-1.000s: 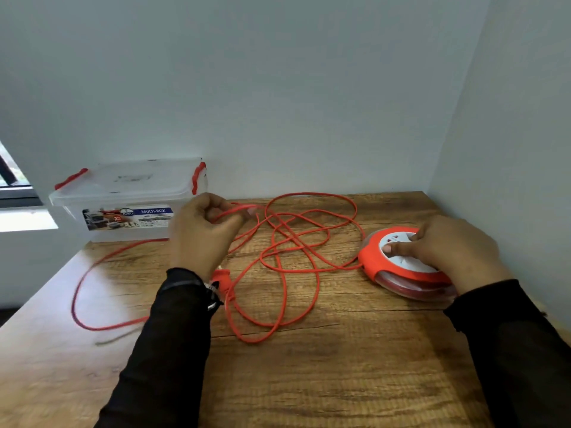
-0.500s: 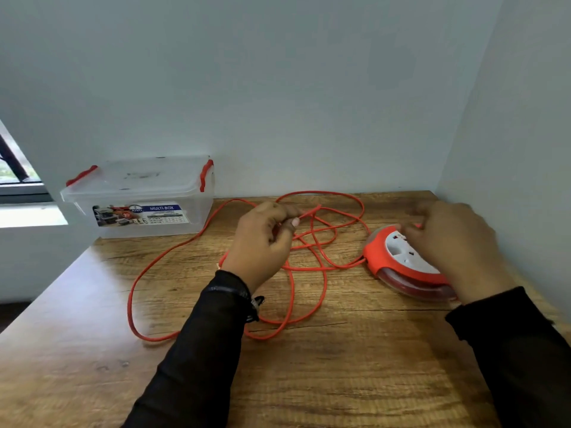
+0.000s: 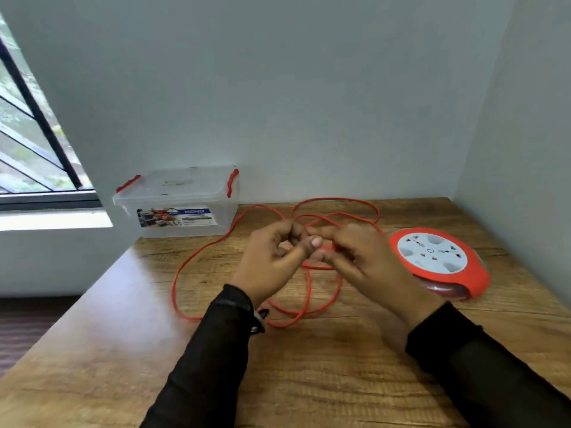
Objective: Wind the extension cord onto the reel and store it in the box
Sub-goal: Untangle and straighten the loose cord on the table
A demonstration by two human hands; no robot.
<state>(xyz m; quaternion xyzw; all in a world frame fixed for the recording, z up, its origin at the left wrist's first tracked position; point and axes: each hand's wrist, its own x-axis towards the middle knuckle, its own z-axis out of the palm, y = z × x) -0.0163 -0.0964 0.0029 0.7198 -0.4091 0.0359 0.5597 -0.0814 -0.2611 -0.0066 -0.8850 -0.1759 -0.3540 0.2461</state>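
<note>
A long orange extension cord (image 3: 197,257) lies in tangled loops across the wooden table (image 3: 309,381). Its round orange reel (image 3: 438,261), with a white socket face, rests flat at the right, untouched. My left hand (image 3: 272,261) and my right hand (image 3: 367,261) meet above the loops at the table's middle. Both pinch the same stretch of cord between their fingertips. The clear plastic box (image 3: 182,202) with red clips stands closed at the back left, against the wall.
Walls close the table off at the back and on the right. A window (image 3: 27,143) and its sill are at the far left, beyond the table's left edge. Dark flooring shows below the left edge.
My right hand has left the reel and come left to grip the cord beside my left hand. The left hand has carried the cord rightward, dragging the loops closer in.
</note>
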